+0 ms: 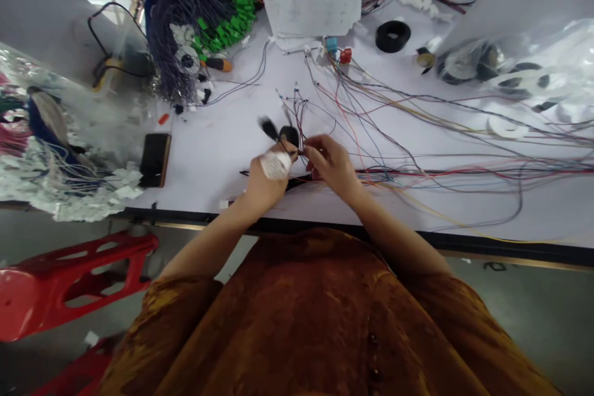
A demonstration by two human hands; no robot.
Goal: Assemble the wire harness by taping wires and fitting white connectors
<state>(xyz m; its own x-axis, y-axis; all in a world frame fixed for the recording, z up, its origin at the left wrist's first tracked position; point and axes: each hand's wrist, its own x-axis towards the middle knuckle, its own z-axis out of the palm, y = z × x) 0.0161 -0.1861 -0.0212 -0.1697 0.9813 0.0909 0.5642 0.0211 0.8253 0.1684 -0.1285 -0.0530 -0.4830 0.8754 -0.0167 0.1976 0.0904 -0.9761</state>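
Observation:
Close to the table's front edge, my left hand is closed around thin wires and a blurred black piece that sticks up past its fingers. A black roll, which looks like tape, sits against those fingertips. Over the back of this hand lies a white printed label. My right hand pinches the same bundle of thin wires from the right, fingertips almost touching the left ones. Small terminals tip the wires' far ends. What lies inside the pinch is partly hidden.
Long loose wires run off to the right. Blue and red connectors lie beyond my hands, near papers and a black tape roll. Leftward are a phone, a screwdriver, wire bundles and a red stool.

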